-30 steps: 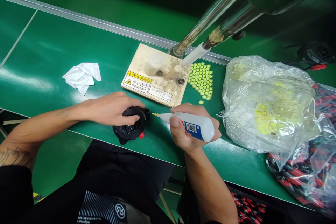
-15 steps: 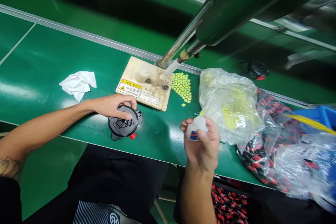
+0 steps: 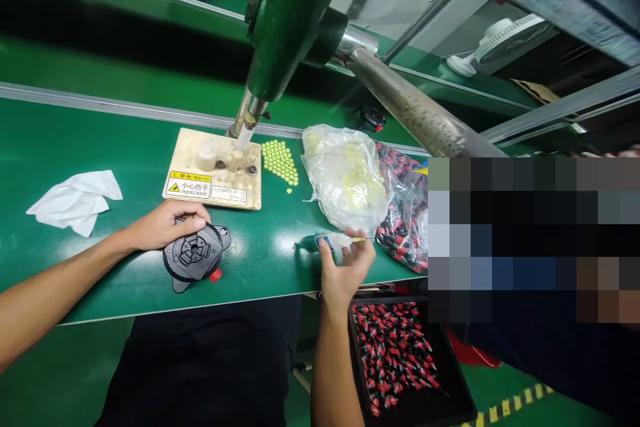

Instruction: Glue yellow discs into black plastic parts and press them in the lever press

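Note:
A round black device (image 3: 195, 251) with a red tab lies on the green table (image 3: 260, 260). My left hand (image 3: 167, 223) grips its upper left edge, thumb on top and fingers behind. To the right, my right hand (image 3: 347, 263) holds a small translucent bottle (image 3: 341, 240) with a blue label and a yellow tip, tilted on its side above the table. Its thin tip points right, close to the clear plastic bag (image 3: 345, 180) with yellow contents.
A press base (image 3: 215, 167) with a warning label stands behind the device, under a green press arm (image 3: 285, 20). Beside it lie several yellow-green discs (image 3: 280, 161). White cloth (image 3: 77, 200) at left; black tray (image 3: 395, 353) of red-black parts below right; a person, blurred, at right.
The view has swung right. My right hand has turned the bottle so its tip points right. My left thumb has moved off the device's centre towards its edge.

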Action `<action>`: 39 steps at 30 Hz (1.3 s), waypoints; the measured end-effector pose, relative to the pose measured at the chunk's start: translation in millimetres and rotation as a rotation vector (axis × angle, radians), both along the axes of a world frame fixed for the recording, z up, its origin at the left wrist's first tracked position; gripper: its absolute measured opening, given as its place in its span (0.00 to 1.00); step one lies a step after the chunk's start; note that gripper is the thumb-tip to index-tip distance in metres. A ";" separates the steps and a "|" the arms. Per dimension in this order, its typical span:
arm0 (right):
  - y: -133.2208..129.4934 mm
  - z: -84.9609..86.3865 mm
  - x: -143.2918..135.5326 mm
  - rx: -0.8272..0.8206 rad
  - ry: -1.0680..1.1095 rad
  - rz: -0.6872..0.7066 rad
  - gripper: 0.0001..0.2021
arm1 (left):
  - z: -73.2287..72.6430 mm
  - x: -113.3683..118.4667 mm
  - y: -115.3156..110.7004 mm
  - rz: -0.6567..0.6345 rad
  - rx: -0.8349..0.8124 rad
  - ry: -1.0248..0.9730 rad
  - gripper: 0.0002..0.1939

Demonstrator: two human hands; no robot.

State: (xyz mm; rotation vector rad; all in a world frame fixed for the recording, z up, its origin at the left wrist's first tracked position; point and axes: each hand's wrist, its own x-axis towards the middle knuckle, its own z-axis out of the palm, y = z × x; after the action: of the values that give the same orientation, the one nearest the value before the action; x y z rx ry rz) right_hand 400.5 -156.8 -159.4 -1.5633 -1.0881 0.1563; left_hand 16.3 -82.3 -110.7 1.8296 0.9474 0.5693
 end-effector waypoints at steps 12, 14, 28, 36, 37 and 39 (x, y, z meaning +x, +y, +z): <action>84.4 18.5 -57.9 -0.440 -0.683 0.390 0.24 | 4.1 2.7 -0.7 0.003 -0.021 -0.016 0.23; 96.6 13.6 -52.9 -0.459 -0.733 0.377 0.22 | 2.0 3.4 -1.4 -0.001 -0.024 -0.029 0.23; 41.5 20.2 -53.5 -0.301 -0.543 0.676 0.09 | -2.6 7.3 -1.3 -0.035 -0.079 -0.141 0.19; 32.6 59.2 -112.6 -0.170 -0.158 0.984 0.04 | -3.6 7.2 -0.2 -0.030 -0.062 -0.137 0.20; 32.9 61.0 -117.1 -0.156 -0.158 0.993 0.04 | -3.5 7.3 -0.1 -0.033 -0.061 -0.141 0.20; 33.5 62.1 -122.2 -0.138 -0.183 1.005 0.04 | -3.4 7.6 0.0 -0.039 -0.055 -0.148 0.19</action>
State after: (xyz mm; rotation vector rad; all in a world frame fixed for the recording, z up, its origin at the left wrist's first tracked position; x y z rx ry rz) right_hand 278.4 -123.4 -97.3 -1.0229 -1.9658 0.7832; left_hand 24.0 -82.3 -114.1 1.7280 0.8188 0.6398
